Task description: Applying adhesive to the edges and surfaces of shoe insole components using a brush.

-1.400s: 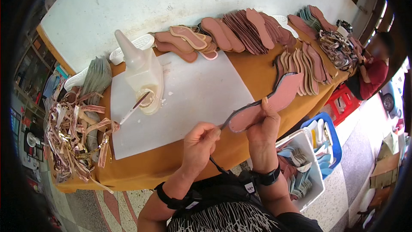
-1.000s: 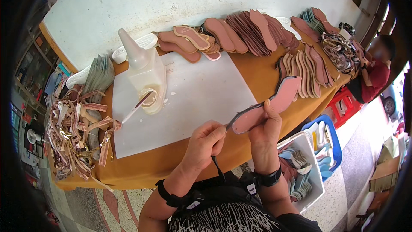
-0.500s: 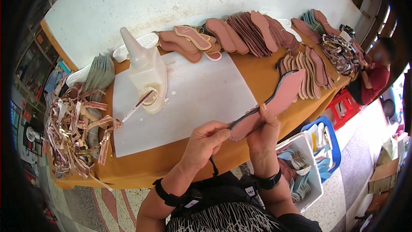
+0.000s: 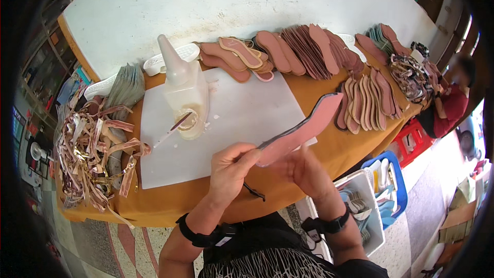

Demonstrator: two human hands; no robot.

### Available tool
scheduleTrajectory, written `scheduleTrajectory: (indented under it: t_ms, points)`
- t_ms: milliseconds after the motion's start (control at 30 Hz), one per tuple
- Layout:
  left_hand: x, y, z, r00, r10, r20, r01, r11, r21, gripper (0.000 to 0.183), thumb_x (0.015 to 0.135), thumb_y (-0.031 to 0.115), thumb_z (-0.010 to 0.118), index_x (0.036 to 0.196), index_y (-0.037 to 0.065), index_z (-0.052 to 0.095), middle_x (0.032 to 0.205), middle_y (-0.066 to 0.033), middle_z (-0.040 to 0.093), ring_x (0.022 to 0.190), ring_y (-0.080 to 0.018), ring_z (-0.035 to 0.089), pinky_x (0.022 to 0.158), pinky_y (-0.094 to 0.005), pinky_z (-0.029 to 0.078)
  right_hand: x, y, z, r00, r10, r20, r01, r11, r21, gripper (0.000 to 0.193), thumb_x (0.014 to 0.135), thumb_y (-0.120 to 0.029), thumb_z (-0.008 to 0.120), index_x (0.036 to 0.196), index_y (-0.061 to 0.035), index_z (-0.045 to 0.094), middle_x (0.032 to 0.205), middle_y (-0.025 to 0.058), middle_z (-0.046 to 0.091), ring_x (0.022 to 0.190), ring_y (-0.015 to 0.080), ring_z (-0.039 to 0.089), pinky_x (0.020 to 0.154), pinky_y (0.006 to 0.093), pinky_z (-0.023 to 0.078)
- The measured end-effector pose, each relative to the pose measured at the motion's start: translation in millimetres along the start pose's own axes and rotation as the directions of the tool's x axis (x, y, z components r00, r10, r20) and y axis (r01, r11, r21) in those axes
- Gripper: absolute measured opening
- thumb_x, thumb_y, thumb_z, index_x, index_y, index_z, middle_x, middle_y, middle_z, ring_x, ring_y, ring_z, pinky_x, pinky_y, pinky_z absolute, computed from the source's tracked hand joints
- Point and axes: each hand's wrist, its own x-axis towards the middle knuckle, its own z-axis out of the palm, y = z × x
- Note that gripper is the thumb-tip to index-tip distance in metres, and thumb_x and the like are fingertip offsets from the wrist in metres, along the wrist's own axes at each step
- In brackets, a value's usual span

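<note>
My left hand (image 4: 232, 167) is closed on the lower end of a pink shoe insole (image 4: 303, 127) with a dark edge, pinched between thumb and fingers. The insole is tilted, its far end pointing up and to the right above the table. Close below its right side is my right hand (image 4: 309, 172), its fingers smeared by motion; whether they touch the insole I cannot tell. Left of the hands, a whitish plastic glue bottle (image 4: 180, 87) with a cone-shaped top stands on a white sheet (image 4: 247, 108). A brush (image 4: 172, 129) rests across its open glue cup.
Stacks of pink and brown insoles (image 4: 303, 51) line the wall, with more insoles (image 4: 368, 100) at right. A heap of straps (image 4: 98, 149) lies at left. Beside the table are a white bin (image 4: 373, 226), a blue basket (image 4: 404, 195), a red stool (image 4: 411, 141) and a seated person (image 4: 453, 103).
My right hand has let go of the insole and dropped below it. The insole has swung slightly left and now stays in my left hand alone.
</note>
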Motion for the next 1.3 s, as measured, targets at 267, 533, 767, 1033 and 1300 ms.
scheduleTrajectory:
  t_ms: [267, 533, 767, 1033, 1300]
  points:
    - [-4, 0, -10, 0.98, 0.124, 0.158, -0.164, 0.949, 0.27, 0.005, 0.079, 0.003, 0.057, 0.078, -0.001, 0.059, 0.066, 0.0012, 0.053, 0.061, -0.0044, 0.044, 0.055, -0.0197, 0.038, 6, -34, 29, 0.603, -0.244, 0.759, 0.555, -0.555, -0.619, 0.029, 0.064, -0.012, 0.066, 0.089, -0.0031, 0.055, 0.083, 0.0099, 0.054, 0.078, 0.0289, 0.052, 0.066, 0.0379, 0.042]
    - [-2, 2, -26, 0.983, -0.073, 0.171, 0.011, 0.941, 0.338, 0.002, 0.077, 0.002, 0.059, 0.076, 0.0, 0.059, 0.066, 0.0001, 0.053, 0.06, -0.0066, 0.048, 0.052, -0.0204, 0.039, 26, -23, 26, 0.83, 0.123, 0.544, 0.556, -0.252, -0.792, 0.014, 0.07, -0.006, 0.061, 0.08, -0.0021, 0.054, 0.072, 0.0126, 0.052, 0.072, 0.0318, 0.052, 0.062, 0.0386, 0.042]
    - [3, 2, -26, 0.969, -0.209, 0.129, 0.199, 0.976, 0.082, 0.006, 0.075, 0.003, 0.06, 0.072, 0.002, 0.055, 0.057, -0.0003, 0.045, 0.05, -0.0055, 0.042, 0.043, -0.0194, 0.032, 24, -17, 25, 0.792, 0.102, 0.602, 0.603, -0.287, -0.744, 0.016, 0.067, -0.004, 0.06, 0.077, -0.0014, 0.048, 0.072, 0.0129, 0.051, 0.072, 0.0324, 0.051, 0.061, 0.0392, 0.042]
    - [6, 0, -29, 0.891, -0.42, 0.173, 0.454, 0.843, -0.288, 0.007, 0.074, 0.001, 0.055, 0.069, 0.003, 0.05, 0.05, 0.0014, 0.04, 0.037, -0.0058, 0.032, 0.036, -0.0208, 0.02, 20, -13, 28, 0.767, -0.011, 0.641, 0.612, -0.285, -0.737, 0.017, 0.066, -0.004, 0.062, 0.074, -0.0015, 0.047, 0.069, 0.0127, 0.047, 0.07, 0.0318, 0.049, 0.06, 0.0394, 0.04]
    - [6, 4, -27, 0.952, -0.297, 0.078, 0.304, 0.946, -0.109, 0.01, 0.079, 0.006, 0.055, 0.07, 0.004, 0.05, 0.054, 0.0028, 0.041, 0.041, -0.0034, 0.031, 0.037, -0.0192, 0.02, 13, -14, 29, 0.796, -0.054, 0.603, 0.566, -0.288, -0.773, 0.015, 0.066, -0.003, 0.061, 0.073, -0.0018, 0.048, 0.068, 0.0122, 0.047, 0.068, 0.0317, 0.049, 0.059, 0.0386, 0.04]
